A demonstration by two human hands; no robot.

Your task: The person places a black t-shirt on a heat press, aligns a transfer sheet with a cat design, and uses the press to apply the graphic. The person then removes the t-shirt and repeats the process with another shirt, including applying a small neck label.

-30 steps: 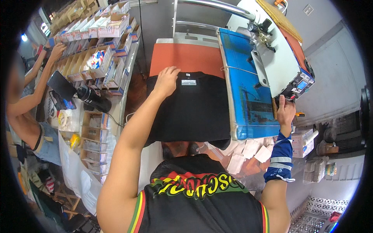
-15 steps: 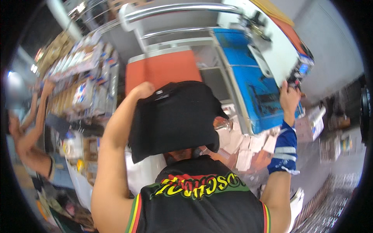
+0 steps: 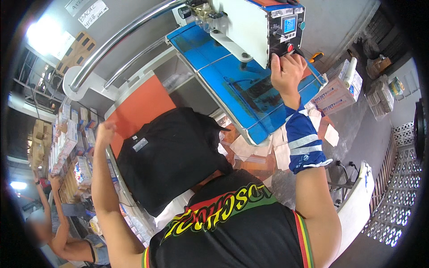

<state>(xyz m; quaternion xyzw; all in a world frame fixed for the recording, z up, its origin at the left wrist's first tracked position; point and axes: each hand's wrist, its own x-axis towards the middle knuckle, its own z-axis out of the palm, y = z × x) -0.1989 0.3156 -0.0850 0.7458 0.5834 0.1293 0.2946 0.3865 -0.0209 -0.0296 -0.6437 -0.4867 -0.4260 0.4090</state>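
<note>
My right hand (image 3: 288, 73) is closed at the lower corner of the heat press's control box (image 3: 286, 33), just below a red button; whatever lies inside its fingers is hidden. A black T-shirt (image 3: 172, 154) lies spread in front of me, partly over the orange pad (image 3: 140, 105), with a small pale label (image 3: 140, 144) near its collar. My left hand (image 3: 106, 131), smeared by motion, hovers over the left side of the orange pad, beside the shirt's collar end. Its fingers cannot be made out clearly.
The press's blue platen (image 3: 250, 89) stands right of the orange pad. Loose pale sheets (image 3: 281, 152) lie on the floor beneath. Cartons (image 3: 337, 89) stand at right, and a white chair (image 3: 357, 210) is near my right elbow. Another person (image 3: 67, 243) reaches toward stacked boxes at left.
The view has swung right, bringing the control box nearer the middle. My left hand has moved away from the shirt's edge. My right hand stays at the control box.
</note>
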